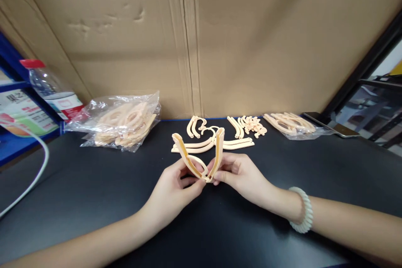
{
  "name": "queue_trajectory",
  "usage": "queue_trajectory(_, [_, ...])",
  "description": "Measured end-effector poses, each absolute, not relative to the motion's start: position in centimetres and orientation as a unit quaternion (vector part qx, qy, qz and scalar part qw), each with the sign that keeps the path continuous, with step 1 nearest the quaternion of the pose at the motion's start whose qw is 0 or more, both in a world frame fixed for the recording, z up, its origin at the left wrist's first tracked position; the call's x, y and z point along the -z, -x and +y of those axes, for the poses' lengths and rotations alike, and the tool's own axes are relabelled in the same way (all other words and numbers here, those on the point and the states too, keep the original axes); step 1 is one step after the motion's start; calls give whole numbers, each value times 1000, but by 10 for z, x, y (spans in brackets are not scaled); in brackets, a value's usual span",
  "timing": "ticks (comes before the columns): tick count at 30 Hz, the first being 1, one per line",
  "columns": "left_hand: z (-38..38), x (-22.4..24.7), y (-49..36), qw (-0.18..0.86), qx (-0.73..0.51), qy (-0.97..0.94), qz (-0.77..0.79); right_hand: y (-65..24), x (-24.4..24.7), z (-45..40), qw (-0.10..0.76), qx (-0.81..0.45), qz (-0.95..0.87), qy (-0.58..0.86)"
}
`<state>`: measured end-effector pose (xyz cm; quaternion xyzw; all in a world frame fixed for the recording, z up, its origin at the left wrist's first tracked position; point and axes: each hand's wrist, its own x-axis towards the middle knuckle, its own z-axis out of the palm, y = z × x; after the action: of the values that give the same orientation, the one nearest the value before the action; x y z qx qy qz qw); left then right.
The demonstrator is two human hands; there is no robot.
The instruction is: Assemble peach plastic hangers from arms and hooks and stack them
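A beige plastic folding hanger (218, 150) is held up in front of me, its two channelled arms spread in a V. My left hand (171, 192) pinches it low on the left, near the joint where the arms meet. On the other side, my right hand (241, 176) grips the base of the right arm between thumb and fingers. A thin curved piece shows between the arms; its far end is partly hidden. Behind lie long loose hanger arms (238, 144), shorter curved arms (235, 127), a hook (202, 124) and a heap of small connector pieces (253, 125).
Clear plastic bags of beige parts (122, 123) sit at the back left, and another bag (290, 123) at the back right beside a phone (344, 129). A red-capped bottle (56, 92) and white cable (44, 163) are left. A cardboard wall (125, 37) closes the back.
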<state>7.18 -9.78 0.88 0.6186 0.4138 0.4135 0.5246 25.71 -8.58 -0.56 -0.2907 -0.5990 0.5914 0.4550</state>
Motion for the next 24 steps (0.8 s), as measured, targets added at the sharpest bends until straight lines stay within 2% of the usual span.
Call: queue_trajectory(24, [-99, -15, -76, 514, -423, -601, 442, -257, -1, -86, 446, -631, -546, 323])
